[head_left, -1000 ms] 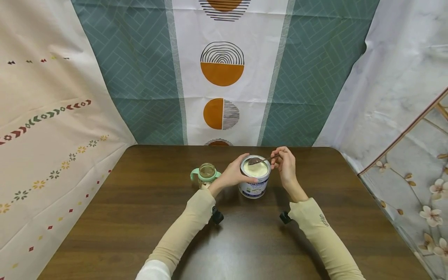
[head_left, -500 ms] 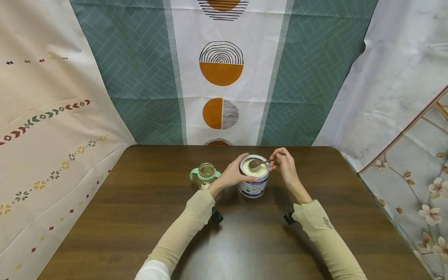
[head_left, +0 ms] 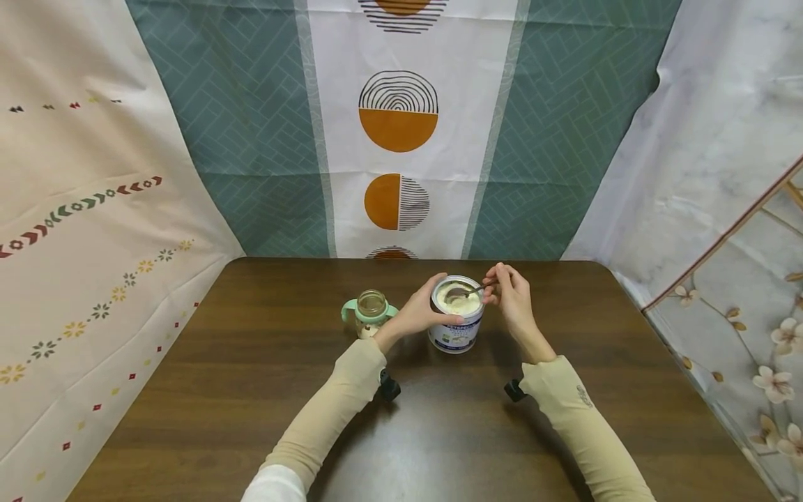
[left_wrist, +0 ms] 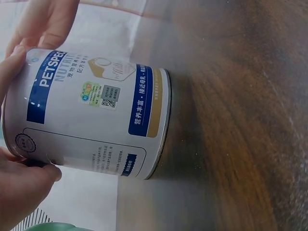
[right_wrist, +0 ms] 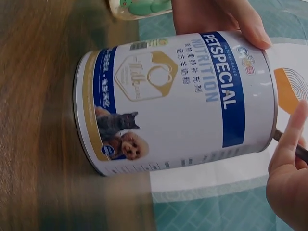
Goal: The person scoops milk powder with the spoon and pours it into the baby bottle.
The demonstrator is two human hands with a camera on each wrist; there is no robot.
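L hand still grips the powder can; I've got the R hand pinching the spoon, bowl now dipped into the powder, so scooping's underway.

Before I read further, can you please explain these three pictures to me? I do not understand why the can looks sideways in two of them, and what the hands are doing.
There is no machine here: a person works with bare hands and wears three cameras. The big picture comes from a camera on the head, looking down at a dark wooden table. The other two come from cameras on the wrists, so they are very close and turned; that is why the can seems to lie sideways. In fact it stands upright.

The left hand holds the side of an open white can labelled as pet nutrition, with pale powder inside. The right hand pinches a metal spoon whose bowl is over the powder at the can's mouth. Left of the can stands a small glass bottle with green handles, its top open. Patterned cloths hang behind the table.
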